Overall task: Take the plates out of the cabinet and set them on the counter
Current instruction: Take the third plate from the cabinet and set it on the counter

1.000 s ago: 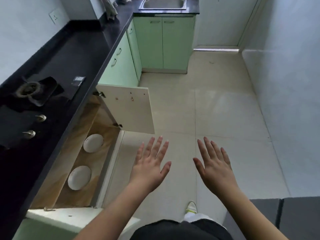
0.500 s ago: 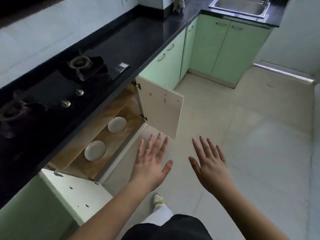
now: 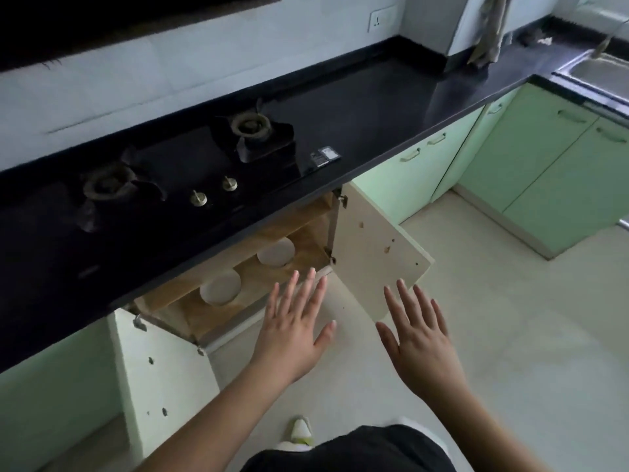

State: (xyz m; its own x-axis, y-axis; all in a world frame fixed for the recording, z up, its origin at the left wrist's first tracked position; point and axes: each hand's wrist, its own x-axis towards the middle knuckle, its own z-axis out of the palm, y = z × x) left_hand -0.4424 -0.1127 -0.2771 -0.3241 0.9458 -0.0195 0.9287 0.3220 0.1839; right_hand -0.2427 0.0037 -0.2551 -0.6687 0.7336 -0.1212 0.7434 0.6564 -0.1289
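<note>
Two white plates lie on the wooden floor of the open cabinet under the black counter point(image 3: 367, 107): the left plate point(image 3: 220, 287) and the right plate point(image 3: 275, 252). Both cabinet doors stand open, the right door point(image 3: 377, 260) swung out and the left door point(image 3: 163, 376) near me. My left hand point(image 3: 292, 332) hovers flat with fingers spread just in front of the cabinet opening, holding nothing. My right hand point(image 3: 418, 338) is also spread and empty, over the lower edge of the right door.
A two-burner gas hob point(image 3: 190, 168) with two knobs sits in the counter above the cabinet. A small dark card point(image 3: 325, 155) lies beside it. A steel sink point(image 3: 599, 74) is at the far right. Green cabinets point(image 3: 531, 158) line the corner. My shoe point(image 3: 299, 432) is on the tiled floor.
The view has swung left to face the counter and cabinet. Both hands have stayed spread and empty and are now closer to the cabinet opening.
</note>
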